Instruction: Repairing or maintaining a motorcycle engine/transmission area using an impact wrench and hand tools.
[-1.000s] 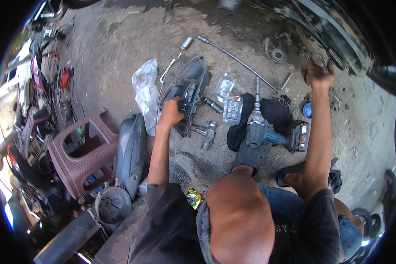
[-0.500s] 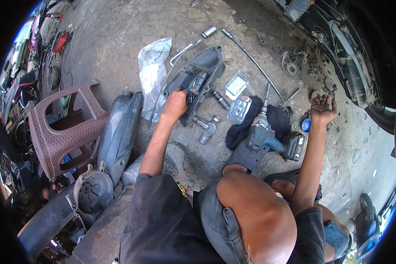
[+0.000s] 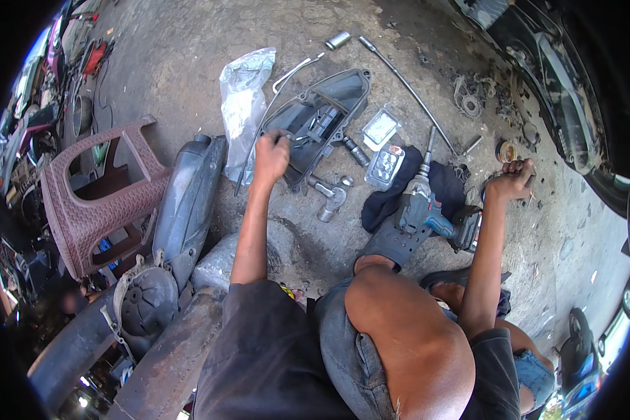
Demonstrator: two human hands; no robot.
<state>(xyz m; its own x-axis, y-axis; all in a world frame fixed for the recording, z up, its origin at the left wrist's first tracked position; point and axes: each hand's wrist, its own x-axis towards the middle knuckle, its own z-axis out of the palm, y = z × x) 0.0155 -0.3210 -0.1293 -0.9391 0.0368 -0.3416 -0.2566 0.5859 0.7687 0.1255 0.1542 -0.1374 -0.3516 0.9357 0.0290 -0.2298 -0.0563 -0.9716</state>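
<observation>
Black elongated plastic cover (image 3: 344, 89) laid on grey concrete floor (image 3: 168, 63), metal pieces (image 3: 323, 120) left inside; left hand (image 3: 272, 155) curled at its left edge, right hand (image 3: 511, 180) half-curled near round amber tin (image 3: 507, 151); fingers' holds cannot be told.

One black housing (image 3: 337, 98), one clear plastic bag (image 3: 243, 105), one hammer (image 3: 334, 200), one cordless driver (image 3: 414, 211); clear blister packs (image 3: 384, 168), two. Singles also: one long bar (image 3: 407, 87), one thin bent tool (image 3: 298, 72), one silver socket (image 3: 338, 40), one short rod (image 3: 472, 145), one dark cylinder (image 3: 355, 151). One round tin (image 3: 506, 151), one brown stool (image 3: 108, 220).
</observation>
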